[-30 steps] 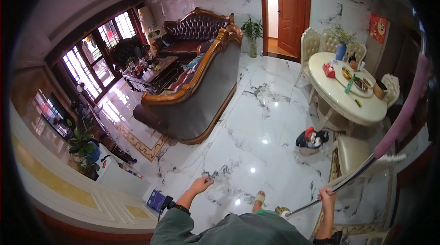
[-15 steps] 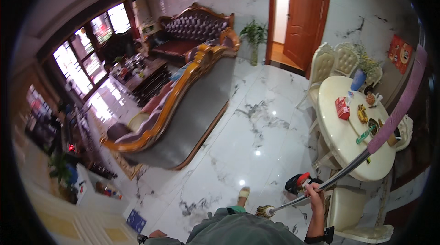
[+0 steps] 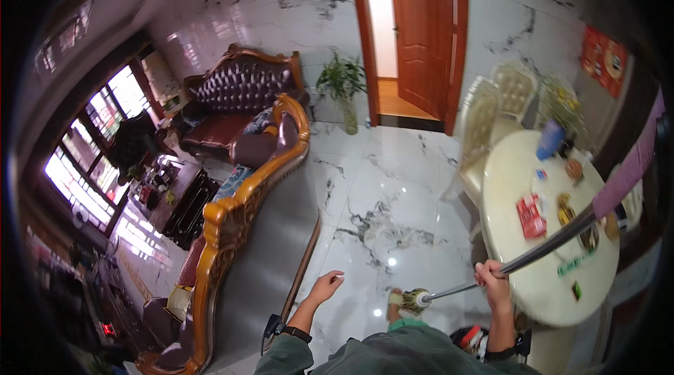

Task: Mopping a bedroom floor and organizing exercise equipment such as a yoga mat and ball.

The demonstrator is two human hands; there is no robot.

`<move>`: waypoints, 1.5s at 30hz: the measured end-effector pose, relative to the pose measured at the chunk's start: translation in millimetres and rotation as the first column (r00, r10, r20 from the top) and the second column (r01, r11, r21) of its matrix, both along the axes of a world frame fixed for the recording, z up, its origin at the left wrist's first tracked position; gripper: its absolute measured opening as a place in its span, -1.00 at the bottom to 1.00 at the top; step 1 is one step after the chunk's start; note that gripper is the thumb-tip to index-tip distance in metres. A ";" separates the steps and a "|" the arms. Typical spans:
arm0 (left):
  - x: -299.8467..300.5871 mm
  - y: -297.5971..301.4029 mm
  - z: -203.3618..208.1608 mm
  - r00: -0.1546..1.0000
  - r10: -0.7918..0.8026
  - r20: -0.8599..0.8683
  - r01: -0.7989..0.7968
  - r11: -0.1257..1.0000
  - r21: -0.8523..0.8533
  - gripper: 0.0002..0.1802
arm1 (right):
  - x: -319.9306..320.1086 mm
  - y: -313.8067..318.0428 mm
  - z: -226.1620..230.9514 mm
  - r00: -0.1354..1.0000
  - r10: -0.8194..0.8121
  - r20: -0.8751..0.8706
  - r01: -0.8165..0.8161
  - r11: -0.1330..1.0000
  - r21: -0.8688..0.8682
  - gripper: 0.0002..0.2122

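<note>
Wrapped round the metal pole of a mop (image 3: 453, 290), the right hand (image 3: 493, 282) sits at two o'clock from the wearer's body. At half past ten the left hand (image 3: 325, 286) hangs empty, fingers loosely bent. The stringy mop head (image 3: 416, 300) is at one o'clock, just beside a slippered foot (image 3: 394, 300). The pole slants upward toward two o'clock, ending in a pink cover (image 3: 628, 177), and crosses in front of a cream oval table (image 3: 505, 185) bearing a red box (image 3: 531, 216). A grey-backed sofa (image 3: 260, 284) stands at ten. Farther off, a leafy plant (image 3: 341, 77) stands just short of twelve, and an arched brown door (image 3: 425, 38) is ajar at twelve.
</note>
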State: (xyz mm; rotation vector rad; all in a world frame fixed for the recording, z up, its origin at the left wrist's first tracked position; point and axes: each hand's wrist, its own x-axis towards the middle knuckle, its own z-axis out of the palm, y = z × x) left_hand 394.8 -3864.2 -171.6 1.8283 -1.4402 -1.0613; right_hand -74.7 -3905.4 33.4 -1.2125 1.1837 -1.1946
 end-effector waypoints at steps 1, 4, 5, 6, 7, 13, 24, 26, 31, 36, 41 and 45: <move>-2.2 -27.4 -0.4 0.997 -0.064 -0.052 0.064 0.998 -0.011 -0.55 | -1.9 -28.5 -9.8 1.000 -0.027 -0.004 0.027 0.999 0.028 -0.65; 21.0 -67.2 -47.6 0.989 -0.029 0.145 0.006 0.987 0.158 -0.53 | 0.2 -127.0 -26.6 1.000 -0.006 0.002 0.006 0.998 0.068 -0.65; 41.5 -60.7 -74.9 0.965 -0.073 0.251 0.023 0.980 0.196 -0.50 | 4.5 -159.4 -28.8 0.999 -0.042 0.006 0.042 0.997 0.059 -0.65; 64.6 -50.3 -103.1 0.929 -0.121 0.349 0.036 0.970 0.242 -0.47 | 11.9 -195.7 -29.2 0.997 -0.077 0.011 0.077 0.996 0.049 -0.65; 88.7 -31.6 -124.8 0.897 -0.208 0.390 0.037 0.914 0.404 -0.45 | 23.6 -232.2 -31.4 1.000 -0.003 0.018 0.002 0.998 0.057 -0.65; 115.3 -22.5 -137.6 0.931 0.240 0.274 -0.360 0.483 0.798 -0.44 | 49.2 -419.7 -43.0 1.000 0.002 -0.008 -0.002 1.000 0.016 -0.65; 150.9 -522.7 -183.9 0.873 -0.177 0.455 -0.034 0.907 0.419 -0.47 | 81.4 -745.7 -20.0 0.989 -0.122 0.080 0.117 0.991 0.064 -0.67; 118.5 -681.3 -160.8 0.962 0.120 0.245 -0.152 0.981 0.117 -0.53 | 84.3 -800.3 -10.9 0.974 -0.210 0.090 0.203 0.976 0.078 -0.69; 77.3 -953.5 -76.6 0.983 -0.064 0.171 0.037 0.987 0.155 -0.55 | 76.2 -964.1 -28.0 0.972 -0.236 0.006 0.235 0.968 0.093 -0.72; 38.8 -1120.5 -35.3 0.975 -0.188 0.121 0.170 0.975 0.140 -0.55 | 78.5 -1136.7 -49.8 0.989 -0.147 0.030 0.140 0.974 0.179 -0.68; -35.9 -1290.5 84.3 0.944 -0.323 -0.064 0.319 0.945 -0.068 -0.60 | 98.2 -1310.3 -53.5 0.993 0.086 0.085 -0.098 0.985 0.145 -0.66; -98.7 -1441.1 163.6 0.884 -0.449 -0.129 0.379 0.851 -0.362 -0.50 | 128.7 -1451.6 -71.4 0.965 0.221 -0.140 -0.203 0.970 0.132 -0.64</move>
